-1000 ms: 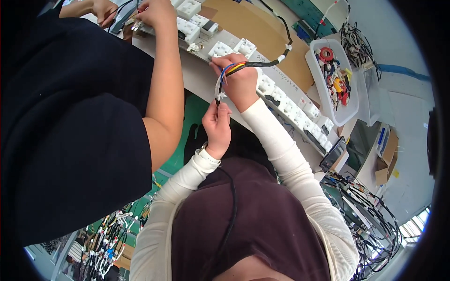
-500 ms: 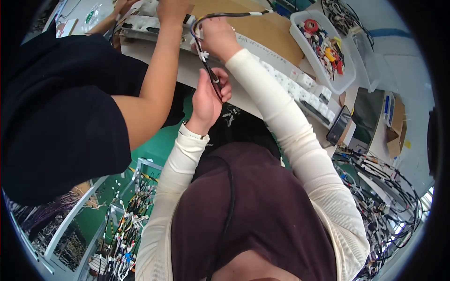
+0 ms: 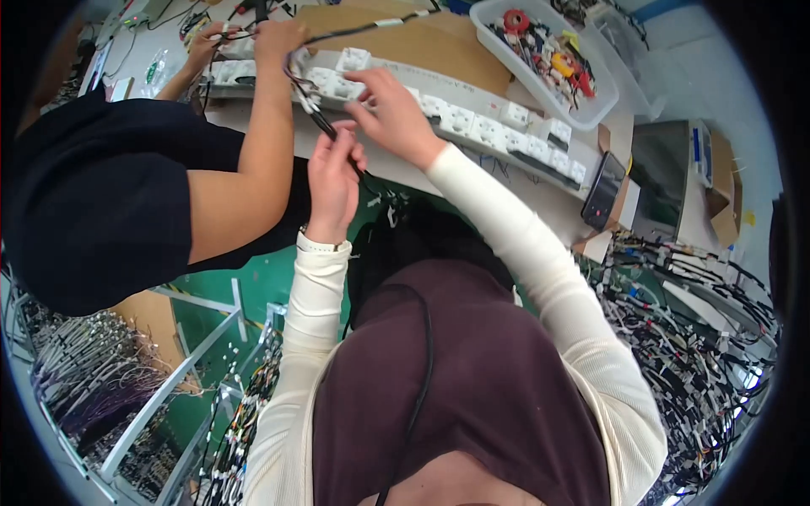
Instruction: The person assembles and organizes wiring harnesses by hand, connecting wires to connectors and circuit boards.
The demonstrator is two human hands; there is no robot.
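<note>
My left hand [image 3: 335, 187] is closed around the black-sleeved wire harness [image 3: 322, 124] at the near edge of the bench. Above my fingers the harness shows small white connectors and loose thin wires, and a black branch with white tags runs on toward the far right. To the right of it my right hand [image 3: 395, 120] is empty, its thumb and fingers apart. It hovers over the long board of white socket blocks [image 3: 460, 118], close to a raised white block [image 3: 353, 60].
A co-worker's hand [image 3: 281, 40] at the left is on dark cables over the same board. Brown cardboard [image 3: 439, 38] covers the bench behind. A clear bin [image 3: 604, 112] of small coloured parts and a black phone [image 3: 604, 192] are at the right. Bundled cables [image 3: 666, 337] hang lower right.
My right hand has let go of the harness and come down nearer, its fingers now spread. My left hand has moved left with the harness. The view has also shifted.
</note>
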